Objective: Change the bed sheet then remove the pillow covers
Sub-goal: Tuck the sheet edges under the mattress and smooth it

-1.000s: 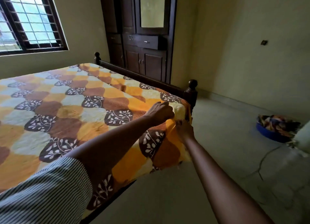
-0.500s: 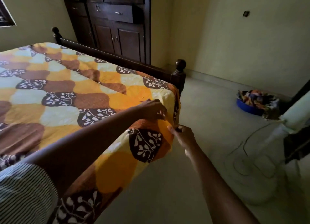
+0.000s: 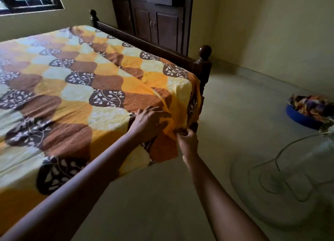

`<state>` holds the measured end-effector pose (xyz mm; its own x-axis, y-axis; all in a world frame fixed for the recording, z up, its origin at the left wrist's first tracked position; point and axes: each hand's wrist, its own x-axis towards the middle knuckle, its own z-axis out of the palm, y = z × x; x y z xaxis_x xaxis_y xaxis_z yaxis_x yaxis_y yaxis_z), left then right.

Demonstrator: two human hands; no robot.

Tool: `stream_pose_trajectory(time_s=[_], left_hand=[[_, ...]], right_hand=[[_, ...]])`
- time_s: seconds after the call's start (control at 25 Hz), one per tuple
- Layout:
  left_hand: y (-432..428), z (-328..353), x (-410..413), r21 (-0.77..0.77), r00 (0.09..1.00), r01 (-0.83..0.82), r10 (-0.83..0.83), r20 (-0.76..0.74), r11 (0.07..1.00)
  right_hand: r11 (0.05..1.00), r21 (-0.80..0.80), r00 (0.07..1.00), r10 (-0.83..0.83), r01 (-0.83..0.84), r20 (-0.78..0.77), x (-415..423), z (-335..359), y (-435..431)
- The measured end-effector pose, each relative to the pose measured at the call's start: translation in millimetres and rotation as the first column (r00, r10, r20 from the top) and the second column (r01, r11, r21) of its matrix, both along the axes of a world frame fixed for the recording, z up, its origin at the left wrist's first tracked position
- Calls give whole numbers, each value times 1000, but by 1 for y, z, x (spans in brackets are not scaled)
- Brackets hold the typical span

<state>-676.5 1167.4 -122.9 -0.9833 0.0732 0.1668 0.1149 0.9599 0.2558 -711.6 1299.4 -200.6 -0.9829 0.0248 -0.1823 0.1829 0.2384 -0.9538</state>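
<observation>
Fingers point(image 3: 182, 132) of the right hand point(image 3: 188, 141) pinch a gathered fold of the sheet point(image 3: 75, 89) at the bed's near foot corner, drawing the slack downward, while the left hand point(image 3: 147, 121) lies flat with spread fingers on the fabric at the mattress edge, apparently pinning it so the pull tightens the corner rather than dragging the whole cloth. Patterned in orange, brown and cream, the sheet covers the bed point(image 3: 203, 67), its border hanging loose along the side. A blue basin point(image 3: 300, 118) of bundled cloth sits on the floor well apart. No pillows are in view.
</observation>
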Motion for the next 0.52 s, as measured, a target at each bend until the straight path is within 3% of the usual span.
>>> stream_pose_trajectory(time_s=[0.08, 0.2, 0.24, 0.28, 0.32, 0.4, 0.44, 0.48, 0.52], left_hand=[[-1, -17, 24, 280, 998, -21, 37, -54, 960], [5, -47, 84, 527, 955, -293, 272, 119, 798], [7, -56, 98, 636, 912, -404, 344, 224, 657], [9, -66, 110, 746, 855, -500, 386, 346, 440], [10, -74, 120, 808, 788, -567, 391, 475, 161], [11, -100, 130, 740, 673, -553, 318, 668, -383], [12, -112, 133, 676, 657, -470, 287, 697, -568], [13, -123, 134, 620, 647, -392, 275, 711, -679], [10, -131, 131, 603, 641, -334, 295, 709, -725]], right_hand=[[999, -32, 998, -33, 31, -55, 13, -12, 4], [975, -144, 972, 188, -168, 142, 43, -31, 1], [948, -229, 932, 275, -221, 238, 51, -39, -5], [913, -331, 880, 346, -237, 325, 60, -44, -10], [876, -425, 825, 407, -230, 392, 66, -49, -15], [817, -547, 742, 480, -184, 468, 75, -57, -21], [793, -587, 716, 504, -163, 483, 76, -62, -22], [773, -616, 700, 524, -150, 486, 78, -66, -22], [758, -637, 688, 539, -144, 486, 80, -68, -23]])
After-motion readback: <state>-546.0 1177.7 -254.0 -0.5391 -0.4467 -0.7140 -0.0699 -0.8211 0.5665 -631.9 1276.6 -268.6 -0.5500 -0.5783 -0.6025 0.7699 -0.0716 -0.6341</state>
